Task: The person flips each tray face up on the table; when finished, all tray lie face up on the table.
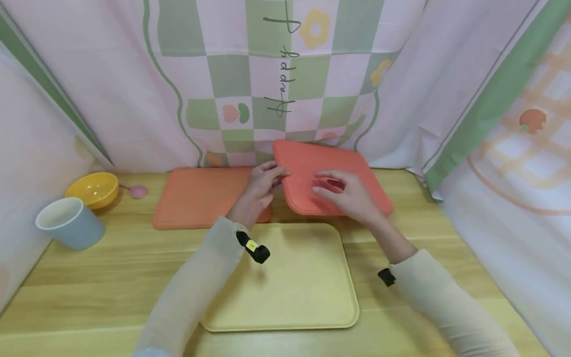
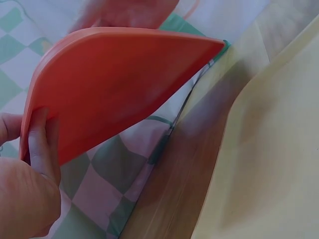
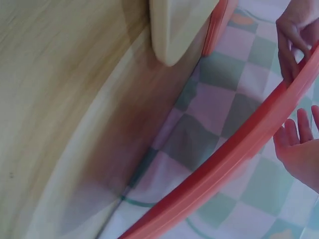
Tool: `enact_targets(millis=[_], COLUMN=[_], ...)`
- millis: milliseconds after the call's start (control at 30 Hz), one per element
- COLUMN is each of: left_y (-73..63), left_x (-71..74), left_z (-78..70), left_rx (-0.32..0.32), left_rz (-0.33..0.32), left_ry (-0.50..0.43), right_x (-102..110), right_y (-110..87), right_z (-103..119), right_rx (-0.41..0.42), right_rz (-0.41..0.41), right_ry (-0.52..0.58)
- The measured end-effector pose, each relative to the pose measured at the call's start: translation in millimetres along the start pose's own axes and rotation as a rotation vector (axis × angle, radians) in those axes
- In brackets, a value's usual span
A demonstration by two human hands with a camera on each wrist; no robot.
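Observation:
A red tray [image 1: 308, 173] is raised and tilted above the back of the table. My left hand [image 1: 260, 186] grips its left edge, thumb on the upper face and fingers beneath, as the left wrist view [image 2: 30, 194] also shows. Over the tray's upper face hovers my right hand [image 1: 348, 196], fingers loosely bent and holding nothing that I can make out. In the right wrist view the right hand [image 3: 301, 154] has its fingers spread near the tray [image 3: 219, 174]; contact is unclear. A cream tray [image 1: 294, 282] lies flat in front, and an orange tray [image 1: 200, 198] lies at the back left.
At the far left stand a blue cup [image 1: 78, 228] and a yellow bowl [image 1: 95, 191], with a pink spoon [image 1: 138, 192] beside the bowl. A checkered curtain [image 1: 232, 74] hangs along the table's back edge, and more fabric [image 1: 513, 208] hangs at the right side.

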State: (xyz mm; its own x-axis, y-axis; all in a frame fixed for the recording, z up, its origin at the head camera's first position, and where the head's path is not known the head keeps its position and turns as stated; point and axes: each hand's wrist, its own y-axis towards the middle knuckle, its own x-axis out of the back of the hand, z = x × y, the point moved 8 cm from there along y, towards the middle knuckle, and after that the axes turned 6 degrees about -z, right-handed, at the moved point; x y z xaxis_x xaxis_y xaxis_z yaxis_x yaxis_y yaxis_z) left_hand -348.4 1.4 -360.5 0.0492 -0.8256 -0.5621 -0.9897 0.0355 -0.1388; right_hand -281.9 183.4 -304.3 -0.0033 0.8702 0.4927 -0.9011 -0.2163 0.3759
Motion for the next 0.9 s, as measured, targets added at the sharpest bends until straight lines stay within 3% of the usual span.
enact_targets(millis=[233, 467, 633, 767, 900], left_y=[0.2, -1.1, -3.5, -7.3, -13.5], left_x=[-3.1, -7.4, -10.3, -13.9, -19.7], left_z=[0.3, -0.7, -0.7, -1.3, -5.0], left_rx=[0.003, 0.017, 0.035, 0.053, 0.067], left_rz=[-0.004, -0.012, -0.011, -0.007, -0.013], left_ry=[0.01, -0.002, -0.011, -0.016, -0.026], right_x=[-14.0, -26.4, -31.6, -29.9, -24.6], right_y=[-6.6, -12.8, -16.8, -21.4, -28.2], right_z=[25.7, 36.0, 38.6, 42.5, 52.7], right_rx=[0.208, 0.306, 0.354, 0.432, 0.59], right_rz=[-0.014, -0.019, -0.041, -0.11, -0.22], right_ry=[-0.197, -0.305, -0.305, -0.293, -0.3])
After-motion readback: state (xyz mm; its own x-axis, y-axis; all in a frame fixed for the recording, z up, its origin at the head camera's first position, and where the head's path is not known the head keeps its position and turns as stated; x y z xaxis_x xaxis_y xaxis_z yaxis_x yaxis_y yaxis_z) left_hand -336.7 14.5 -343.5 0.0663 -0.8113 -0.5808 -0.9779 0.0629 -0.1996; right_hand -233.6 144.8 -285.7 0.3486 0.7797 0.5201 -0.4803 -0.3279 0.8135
